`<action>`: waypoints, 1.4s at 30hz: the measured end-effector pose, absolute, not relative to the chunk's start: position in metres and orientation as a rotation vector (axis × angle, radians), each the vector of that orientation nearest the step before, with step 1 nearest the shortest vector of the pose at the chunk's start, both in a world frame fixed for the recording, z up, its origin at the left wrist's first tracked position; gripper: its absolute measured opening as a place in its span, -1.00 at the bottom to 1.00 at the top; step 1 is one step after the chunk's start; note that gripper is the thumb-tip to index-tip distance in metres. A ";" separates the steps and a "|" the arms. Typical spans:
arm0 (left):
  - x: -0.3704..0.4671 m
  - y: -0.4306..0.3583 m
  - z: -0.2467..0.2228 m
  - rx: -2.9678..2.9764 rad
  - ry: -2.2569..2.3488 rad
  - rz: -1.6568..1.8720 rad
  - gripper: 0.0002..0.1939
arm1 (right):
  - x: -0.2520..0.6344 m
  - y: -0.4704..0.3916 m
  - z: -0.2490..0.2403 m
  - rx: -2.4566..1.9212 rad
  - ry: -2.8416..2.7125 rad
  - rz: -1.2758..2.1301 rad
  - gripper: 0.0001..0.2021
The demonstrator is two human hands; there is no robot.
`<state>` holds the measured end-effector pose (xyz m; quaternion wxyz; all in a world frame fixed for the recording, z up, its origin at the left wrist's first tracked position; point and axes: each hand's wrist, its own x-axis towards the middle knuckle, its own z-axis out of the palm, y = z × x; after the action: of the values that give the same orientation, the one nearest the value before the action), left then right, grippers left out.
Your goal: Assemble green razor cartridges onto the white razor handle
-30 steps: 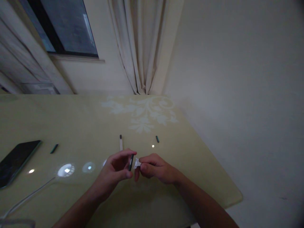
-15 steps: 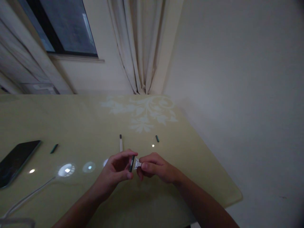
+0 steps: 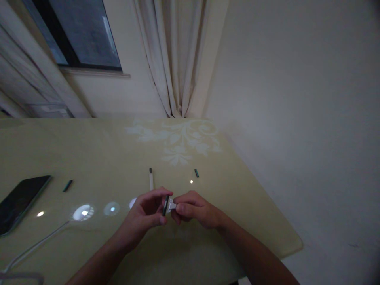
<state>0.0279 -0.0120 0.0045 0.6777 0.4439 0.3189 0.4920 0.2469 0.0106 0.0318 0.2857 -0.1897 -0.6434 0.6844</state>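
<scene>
Between the thumb and fingertips of my left hand [image 3: 148, 208] is a narrow dark strip, seemingly a razor cartridge [image 3: 165, 205], held upright by its two ends. My right hand [image 3: 192, 208] pinches a whitish piece with a wider silvery end, seemingly a razor handle [image 3: 171, 205]; most of it is hidden by my fingers. Its silvery end meets the cartridge's right side; whether the two are joined, I cannot tell. Just beyond my left hand lies a thin white stick with a dark tip [image 3: 151, 180], its near end covered by the hand.
A small dark strip [image 3: 196, 173] lies beyond my right hand, another dark strip [image 3: 67, 186] to the left. Farther left are a dark tablet or phone [image 3: 22, 202] and a white cable [image 3: 38, 240]. The glossy table [image 3: 97, 154] ends at a slanting right edge beside the wall.
The razor handle's silvery end has come up against the cartridge, closing the narrow gap between them. My hands have barely shifted, and the things on the table lie as before.
</scene>
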 end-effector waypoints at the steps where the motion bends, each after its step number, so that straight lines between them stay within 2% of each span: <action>1: 0.028 -0.012 0.005 0.996 0.712 1.106 -0.48 | 0.247 0.011 0.032 -0.507 -1.724 1.823 -0.51; 42: 0.028 -0.010 0.005 1.022 0.640 1.137 -0.49 | 0.248 0.013 0.033 -0.424 -1.774 1.819 -0.54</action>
<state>0.0280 -0.0101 0.0051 0.6759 0.4544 0.2846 0.5056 0.2484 0.0134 0.0332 0.2789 -0.1579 -0.6614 0.6781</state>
